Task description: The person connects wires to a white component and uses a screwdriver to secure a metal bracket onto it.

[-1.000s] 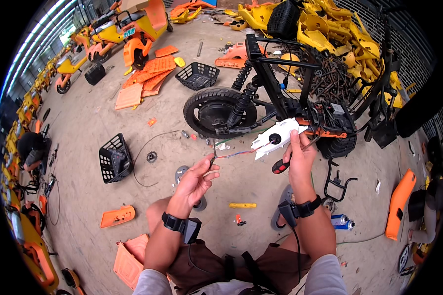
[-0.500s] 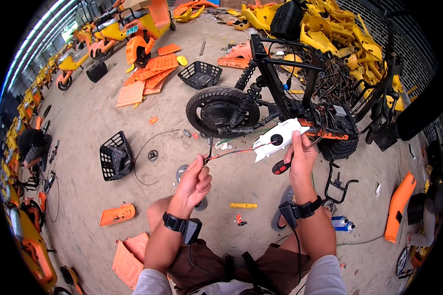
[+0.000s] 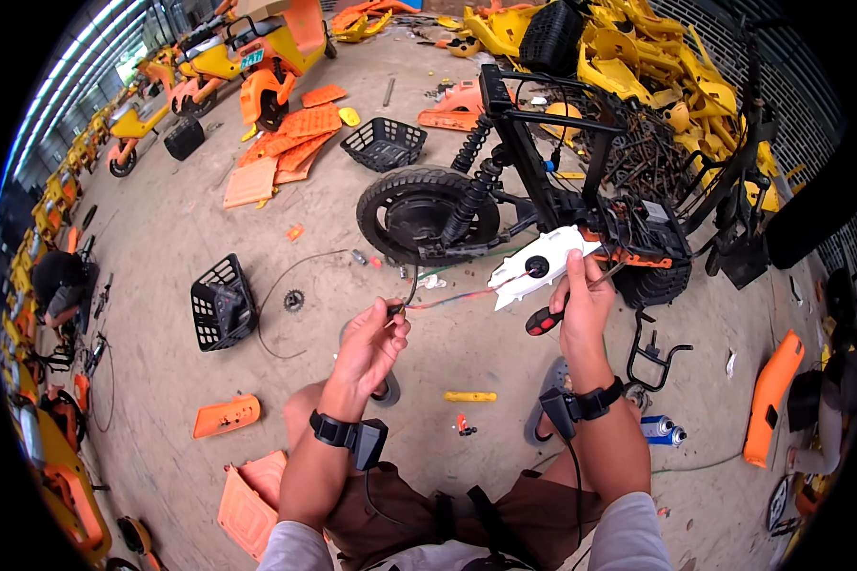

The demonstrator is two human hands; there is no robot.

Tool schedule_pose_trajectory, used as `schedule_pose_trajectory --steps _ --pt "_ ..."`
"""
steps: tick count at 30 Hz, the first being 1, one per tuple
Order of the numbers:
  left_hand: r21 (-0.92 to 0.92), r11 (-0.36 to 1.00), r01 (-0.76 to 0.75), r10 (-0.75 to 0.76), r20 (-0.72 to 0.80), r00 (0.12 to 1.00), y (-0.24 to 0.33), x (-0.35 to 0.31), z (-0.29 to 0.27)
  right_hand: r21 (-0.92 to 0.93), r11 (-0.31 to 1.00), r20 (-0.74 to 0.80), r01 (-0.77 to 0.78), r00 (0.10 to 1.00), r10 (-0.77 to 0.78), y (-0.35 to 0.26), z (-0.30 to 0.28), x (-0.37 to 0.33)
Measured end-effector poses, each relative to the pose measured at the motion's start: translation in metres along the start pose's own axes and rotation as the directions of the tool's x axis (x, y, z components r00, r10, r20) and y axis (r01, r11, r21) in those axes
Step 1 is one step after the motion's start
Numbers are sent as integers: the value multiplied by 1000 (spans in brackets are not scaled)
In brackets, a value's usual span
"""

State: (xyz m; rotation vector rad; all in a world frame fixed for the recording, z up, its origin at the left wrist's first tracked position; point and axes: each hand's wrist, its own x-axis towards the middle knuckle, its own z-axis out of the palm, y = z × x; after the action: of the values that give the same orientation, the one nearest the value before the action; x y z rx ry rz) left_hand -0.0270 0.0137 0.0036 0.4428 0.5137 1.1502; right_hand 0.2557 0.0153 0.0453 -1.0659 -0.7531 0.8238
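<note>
A white plastic housing (image 3: 543, 262) with a round black part in its middle is held up in my right hand (image 3: 586, 300), thumb on its face. The same hand also keeps a screwdriver, its red and black handle (image 3: 544, 322) jutting out below the housing. Thin coloured wires (image 3: 457, 299) run left from the housing to a black cable end pinched between the thumb and fingers of my left hand (image 3: 375, 343). Just beyond stands a stripped scooter frame (image 3: 543, 133) with its black rear wheel (image 3: 428, 217).
Black baskets (image 3: 224, 303) lie on the floor at left and beyond. Orange panels (image 3: 295, 143), a yellow strip (image 3: 470, 397) and blue spray cans (image 3: 662, 431) are scattered about. A heap of yellow panels (image 3: 628, 57) rises at the back right; a person (image 3: 59, 281) crouches far left.
The fingers of my left hand have shifted and loosened somewhat around the cable end, which now shows more. My right hand holds the housing and screwdriver nearly as before.
</note>
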Motion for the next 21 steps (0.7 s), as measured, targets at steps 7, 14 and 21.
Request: schedule_pose_trajectory --steps 7,14,21 --pt "21 989 146 -147 48 988 5 -3 5 5 1000 -8 -8 1000 8 -1 2 -1" --pt "72 987 141 -145 63 987 9 -3 2 -3 1000 2 -5 1000 5 -1 1 -1" --pt "441 881 170 -161 -57 985 1 -1 6 -2 1000 -1 0 1000 0 1 -1 0"
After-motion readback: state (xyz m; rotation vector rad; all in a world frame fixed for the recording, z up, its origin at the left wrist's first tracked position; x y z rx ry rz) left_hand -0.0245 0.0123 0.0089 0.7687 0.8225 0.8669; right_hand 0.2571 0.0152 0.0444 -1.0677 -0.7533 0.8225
